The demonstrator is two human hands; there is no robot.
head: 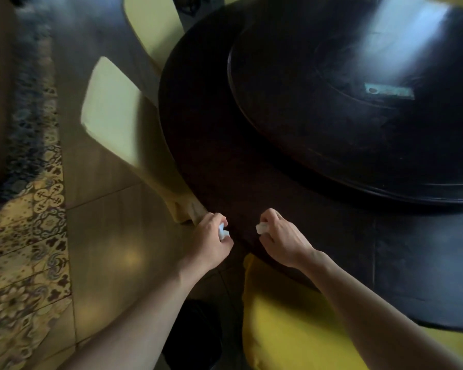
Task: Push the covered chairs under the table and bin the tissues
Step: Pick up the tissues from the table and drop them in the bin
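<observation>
Nearest chair: a yellow-covered chair [292, 324] sits right under your forearms, its seat tucked partly beneath the near edge of the table [219, 161].
Left hand: your left hand [211, 236] hangs just off the table's near edge, fingers curled tight round a crumpled white tissue [223, 232].
Right hand: your right hand [281, 236] is over the table's near edge, fingers pinched together on a second white tissue [261, 227].
Second chair: a pale-covered chair [112, 113] stands at the table's left edge, its back leaning outward, its skirt meeting the rim beside your left hand.
Third chair: another covered chair [150, 25] stands against the table's far left edge.
Turntable: a dark round turntable [358, 124] lies on the table, beyond both hands.
Floor: tiles with a patterned border [30, 209] lie left of the table.
</observation>
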